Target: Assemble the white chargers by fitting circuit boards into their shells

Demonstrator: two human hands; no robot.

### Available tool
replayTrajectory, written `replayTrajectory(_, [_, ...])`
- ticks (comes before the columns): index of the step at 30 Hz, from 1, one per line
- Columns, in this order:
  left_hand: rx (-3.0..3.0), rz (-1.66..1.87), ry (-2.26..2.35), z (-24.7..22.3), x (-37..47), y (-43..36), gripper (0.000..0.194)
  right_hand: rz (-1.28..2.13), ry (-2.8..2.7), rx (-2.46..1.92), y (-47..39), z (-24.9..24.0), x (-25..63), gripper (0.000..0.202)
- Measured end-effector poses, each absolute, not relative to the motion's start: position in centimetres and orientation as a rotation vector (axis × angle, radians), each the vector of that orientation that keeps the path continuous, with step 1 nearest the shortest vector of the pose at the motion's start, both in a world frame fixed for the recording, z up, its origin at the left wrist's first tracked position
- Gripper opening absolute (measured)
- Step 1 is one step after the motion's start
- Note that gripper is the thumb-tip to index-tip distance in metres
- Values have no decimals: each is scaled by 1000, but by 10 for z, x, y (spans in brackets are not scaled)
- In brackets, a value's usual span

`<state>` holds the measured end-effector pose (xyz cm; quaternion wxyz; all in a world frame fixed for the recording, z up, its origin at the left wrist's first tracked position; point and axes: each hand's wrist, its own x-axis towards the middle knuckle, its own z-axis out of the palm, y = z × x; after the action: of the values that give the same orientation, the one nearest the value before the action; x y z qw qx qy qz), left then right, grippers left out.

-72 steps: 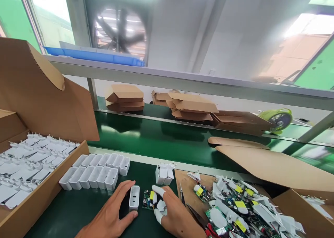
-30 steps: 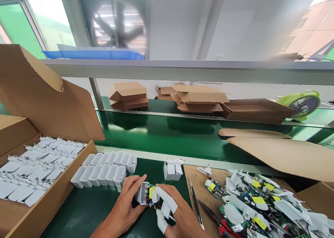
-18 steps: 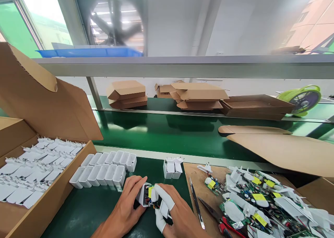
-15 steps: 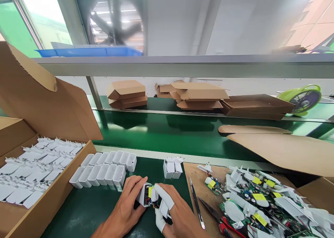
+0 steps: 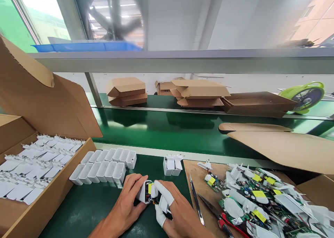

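Note:
Near the front centre of the green table, my left hand (image 5: pixel 124 205) grips a white plastic housing (image 5: pixel 142 193) between thumb and fingers. A circuit board with a yellow-wrapped part (image 5: pixel 150 189) sits at the housing's open right end. My right hand (image 5: pixel 177 206), with white covers on thumb and forefinger, pinches the board's outer side and a white end piece (image 5: pixel 164 204). The two hands nearly meet around these parts. How far the board sits inside the housing is hidden. Two rows of white open housings (image 5: pixel 103 170) stand behind my left hand.
An open carton (image 5: pixel 65 186) of white parts is at left. Two filled housings (image 5: pixel 172 165) stand behind my hands. At right, tweezers (image 5: pixel 196 199), red-handled pliers (image 5: pixel 221 220) and a pile of circuit boards (image 5: pixel 261 199) lie on brown board. Cardboard boxes and a green fan (image 5: pixel 304 96) stand farther back.
The view has tilted slightly, so the surroundings sit a little higher. Both hands keep their hold, and my right thumb and the white end piece have shifted slightly.

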<state>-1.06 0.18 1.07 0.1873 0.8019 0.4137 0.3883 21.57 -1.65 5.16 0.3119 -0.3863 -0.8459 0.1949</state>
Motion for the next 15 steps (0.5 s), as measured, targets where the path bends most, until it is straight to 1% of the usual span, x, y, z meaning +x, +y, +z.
replayTrajectory(15, [2310, 1105, 1147, 9, -11, 2, 61, 609, -2277, -1011, -14, 55, 218, 96])
